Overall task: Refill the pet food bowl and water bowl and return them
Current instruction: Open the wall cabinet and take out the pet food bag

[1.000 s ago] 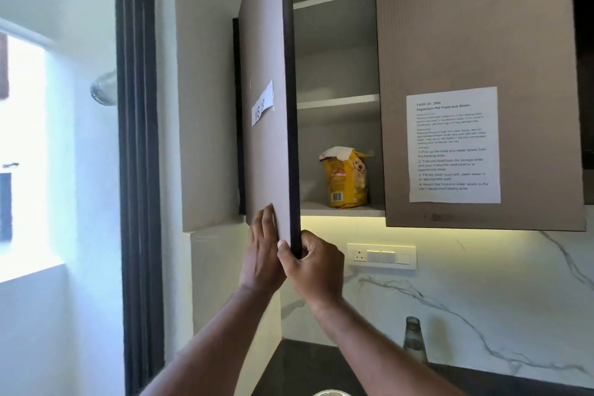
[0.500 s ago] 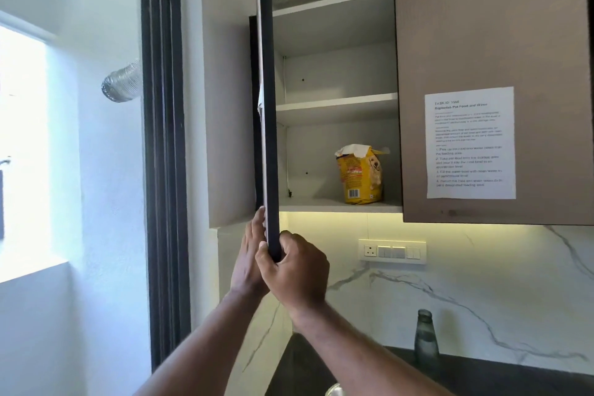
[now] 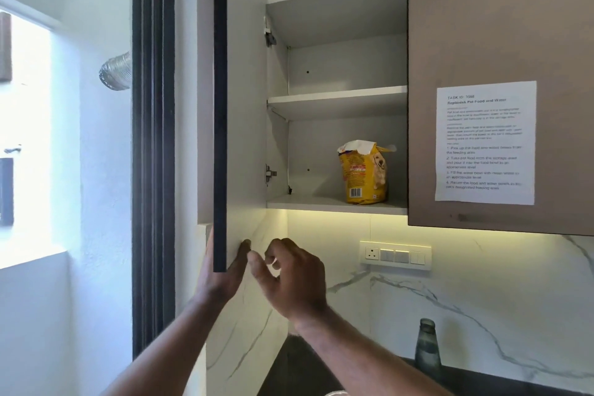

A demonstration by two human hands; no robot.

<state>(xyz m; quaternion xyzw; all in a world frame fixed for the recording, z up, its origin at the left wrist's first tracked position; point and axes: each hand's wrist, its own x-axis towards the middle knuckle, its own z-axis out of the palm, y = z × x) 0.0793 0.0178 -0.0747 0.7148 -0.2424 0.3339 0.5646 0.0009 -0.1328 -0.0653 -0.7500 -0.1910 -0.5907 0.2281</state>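
A yellow pet food bag (image 3: 364, 172) with a torn-open top stands on the lower shelf (image 3: 321, 203) of the wall cabinet. The cabinet's left door (image 3: 220, 106) is swung wide open, edge-on to me. My left hand (image 3: 221, 270) grips the door's bottom corner, thumb on its inner face. My right hand (image 3: 289, 273) hovers just right of the door, off it, fingers loosely curled with nothing in them. A pale rim (image 3: 336, 393) shows at the bottom edge; whether it is a bowl I cannot tell.
The right cabinet door (image 3: 501, 42) is closed, with a printed task sheet (image 3: 485, 142) on it. A glass bottle (image 3: 427, 347) stands on the dark counter by the marble backsplash. A switch panel (image 3: 395, 256) sits under the cabinet. A dark window frame (image 3: 154, 138) is at left.
The left door has swung fully open. My right hand has come off the door's edge; my left hand still holds the bottom corner. The view has shifted left and closer.
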